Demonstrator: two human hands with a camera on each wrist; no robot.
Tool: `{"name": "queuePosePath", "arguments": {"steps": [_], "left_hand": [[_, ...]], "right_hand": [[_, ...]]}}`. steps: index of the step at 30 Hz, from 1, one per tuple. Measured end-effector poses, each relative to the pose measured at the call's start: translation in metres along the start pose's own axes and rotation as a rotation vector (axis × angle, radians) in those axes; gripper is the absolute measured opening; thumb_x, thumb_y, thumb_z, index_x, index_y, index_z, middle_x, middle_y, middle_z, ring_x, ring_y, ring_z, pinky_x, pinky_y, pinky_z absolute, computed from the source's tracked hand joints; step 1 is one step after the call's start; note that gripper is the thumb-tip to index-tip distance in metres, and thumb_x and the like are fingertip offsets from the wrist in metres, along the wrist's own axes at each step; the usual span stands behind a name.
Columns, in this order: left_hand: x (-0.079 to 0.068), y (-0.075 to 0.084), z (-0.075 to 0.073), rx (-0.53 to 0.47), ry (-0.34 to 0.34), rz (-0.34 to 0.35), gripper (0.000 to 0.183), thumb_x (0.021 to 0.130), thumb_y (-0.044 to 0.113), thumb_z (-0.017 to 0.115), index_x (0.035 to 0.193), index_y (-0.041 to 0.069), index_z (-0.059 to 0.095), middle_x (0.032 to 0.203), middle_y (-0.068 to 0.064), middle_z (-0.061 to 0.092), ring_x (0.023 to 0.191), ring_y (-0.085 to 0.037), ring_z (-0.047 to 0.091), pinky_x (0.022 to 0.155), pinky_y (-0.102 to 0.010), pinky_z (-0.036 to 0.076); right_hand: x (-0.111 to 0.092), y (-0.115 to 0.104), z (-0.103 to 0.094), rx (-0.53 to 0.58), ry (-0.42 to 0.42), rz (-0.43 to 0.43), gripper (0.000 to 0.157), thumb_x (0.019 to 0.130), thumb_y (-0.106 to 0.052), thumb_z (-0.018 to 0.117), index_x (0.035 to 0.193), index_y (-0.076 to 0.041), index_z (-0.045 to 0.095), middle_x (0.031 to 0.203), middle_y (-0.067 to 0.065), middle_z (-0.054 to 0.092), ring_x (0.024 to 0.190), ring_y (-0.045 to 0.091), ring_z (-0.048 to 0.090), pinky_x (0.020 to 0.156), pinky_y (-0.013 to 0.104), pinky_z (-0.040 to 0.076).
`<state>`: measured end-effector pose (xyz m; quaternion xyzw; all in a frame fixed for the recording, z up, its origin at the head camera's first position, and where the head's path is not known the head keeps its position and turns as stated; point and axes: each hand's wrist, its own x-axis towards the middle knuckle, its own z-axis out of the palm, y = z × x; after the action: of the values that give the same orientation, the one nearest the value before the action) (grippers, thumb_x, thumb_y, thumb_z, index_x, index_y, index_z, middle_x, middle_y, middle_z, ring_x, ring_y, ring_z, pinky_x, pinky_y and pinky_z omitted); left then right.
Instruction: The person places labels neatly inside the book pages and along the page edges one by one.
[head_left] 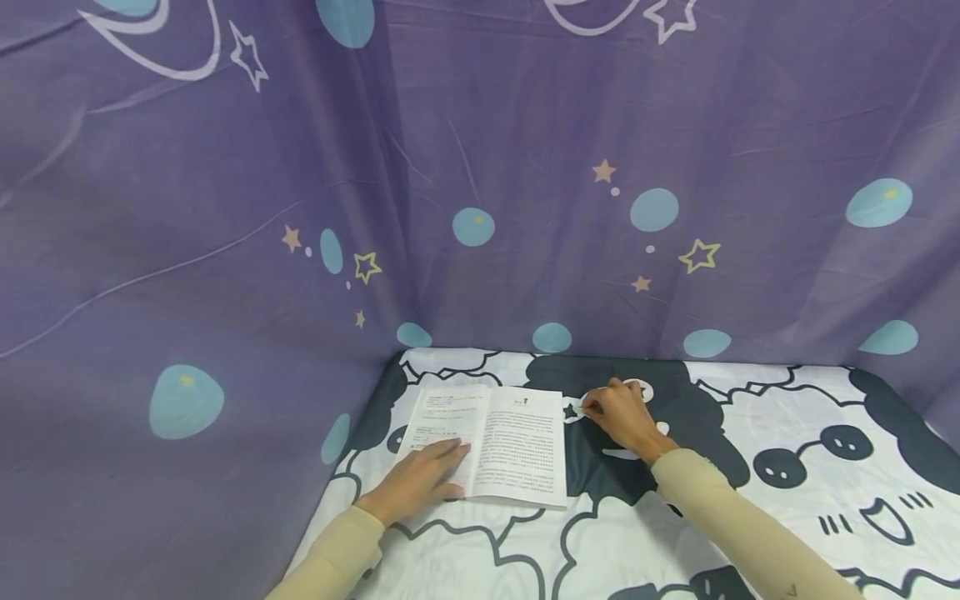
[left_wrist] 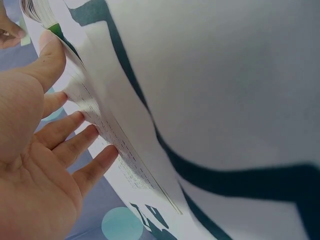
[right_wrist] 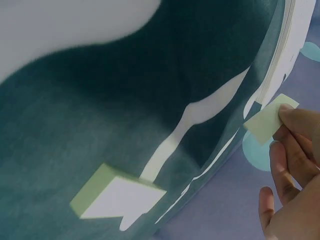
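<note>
An open book (head_left: 522, 446) with printed pages lies on the patterned cloth. My left hand (head_left: 420, 479) rests on its left page with fingers extended; in the left wrist view the fingertips (left_wrist: 111, 152) touch the printed paper. Beside the book's right edge, my right hand (head_left: 624, 417) pinches a small pale green sticky note (right_wrist: 270, 119) between thumb and fingers. The note appears held above the cloth, apart from the pages. A pad of sticky notes (right_wrist: 120, 197), white on its face and green along one side, sits on the dark part of the cloth.
A black-and-white cartoon-print cloth (head_left: 795, 517) covers the table. Purple curtains (head_left: 525, 167) with stars and blue spots hang behind and on the left, close to the table's edges.
</note>
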<state>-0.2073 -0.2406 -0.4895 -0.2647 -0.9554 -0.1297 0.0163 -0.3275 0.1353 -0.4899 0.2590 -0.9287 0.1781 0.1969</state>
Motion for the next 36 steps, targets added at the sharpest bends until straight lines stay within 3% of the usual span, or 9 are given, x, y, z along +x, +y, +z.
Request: {"name": "queuePosePath", "arguments": {"steps": [9, 16, 23, 36], "left_hand": [[0.003, -0.001, 0.001, -0.002, 0.003, 0.003, 0.071, 0.094, 0.043, 0.069, 0.152, 0.006, 0.050, 0.155, -0.020, 0.047, 0.141, -0.040, 0.045, 0.114, -0.057, 0.041], [0.004, 0.001, 0.001, 0.017, -0.027, -0.028, 0.073, 0.094, 0.046, 0.068, 0.154, 0.009, 0.048, 0.157, -0.017, 0.045, 0.143, -0.037, 0.044, 0.116, -0.055, 0.040], [0.002, -0.002, 0.003, 0.011, -0.006, -0.018, 0.073, 0.094, 0.046, 0.069, 0.153, 0.008, 0.049, 0.156, -0.018, 0.046, 0.142, -0.038, 0.046, 0.115, -0.055, 0.040], [0.000, -0.003, 0.002, 0.033, -0.023, -0.033, 0.073, 0.095, 0.047, 0.067, 0.153, 0.008, 0.049, 0.156, -0.016, 0.046, 0.142, -0.034, 0.046, 0.116, -0.054, 0.040]], "right_hand": [[0.010, -0.008, 0.010, -0.017, 0.014, -0.009, 0.013, 0.080, -0.005, 0.086, 0.087, -0.014, 0.080, 0.081, -0.005, 0.074, 0.077, 0.017, 0.052, 0.078, 0.050, 0.042], [0.015, -0.014, 0.017, -0.043, 0.064, -0.065, 0.015, 0.078, -0.004, 0.087, 0.085, -0.015, 0.079, 0.082, -0.004, 0.076, 0.076, 0.018, 0.052, 0.076, 0.049, 0.041], [0.024, -0.018, 0.024, -0.066, 0.076, -0.060, 0.013, 0.080, -0.004, 0.086, 0.085, -0.014, 0.079, 0.083, -0.002, 0.076, 0.076, 0.020, 0.052, 0.076, 0.049, 0.038], [0.025, -0.024, 0.034, -0.072, 0.012, -0.130, 0.019, 0.079, -0.001, 0.085, 0.083, -0.018, 0.077, 0.083, -0.003, 0.074, 0.079, 0.018, 0.050, 0.080, 0.048, 0.037]]}}
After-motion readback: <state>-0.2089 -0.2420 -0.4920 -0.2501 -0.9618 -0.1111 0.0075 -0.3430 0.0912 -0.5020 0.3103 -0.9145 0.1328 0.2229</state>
